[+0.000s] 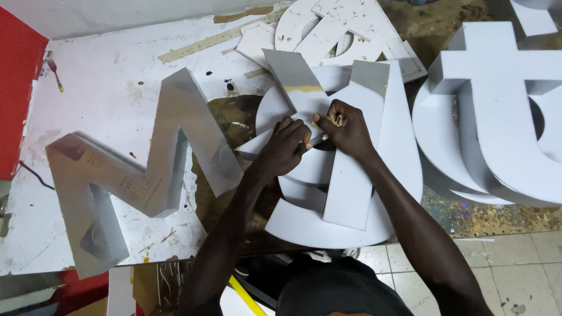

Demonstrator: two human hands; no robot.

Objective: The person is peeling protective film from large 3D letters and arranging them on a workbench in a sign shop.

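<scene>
Our left hand (285, 146) presses the white X-shaped letter (345, 175) flat against the worktable (105, 99), fingers curled on it; right hand (346, 130) pinches a small tool (316, 139) at the joint.

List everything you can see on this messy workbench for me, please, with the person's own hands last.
Workbench: one, white, paint-stained, under everything.
Metal zigzag letter: one, silver-grey, hollow, lying left of the hands.
V-shaped letter: one, white with grey edges, centre, under both hands.
Round disc: one, white, beneath the V-shaped letter.
Cross-shaped letter: one, white, right, on stacked white rounds.
Flat cut-out pieces: several, white, top centre.
Red panel: one, far left edge.
Small brush: one, red-tipped, upper left.
Tiled floor: pale, lower right.
Yellow strip: one, bottom centre.
Left hand: pressing on the V-shaped letter.
Right hand: fingers pinching something small and tan, too small to tell.
</scene>
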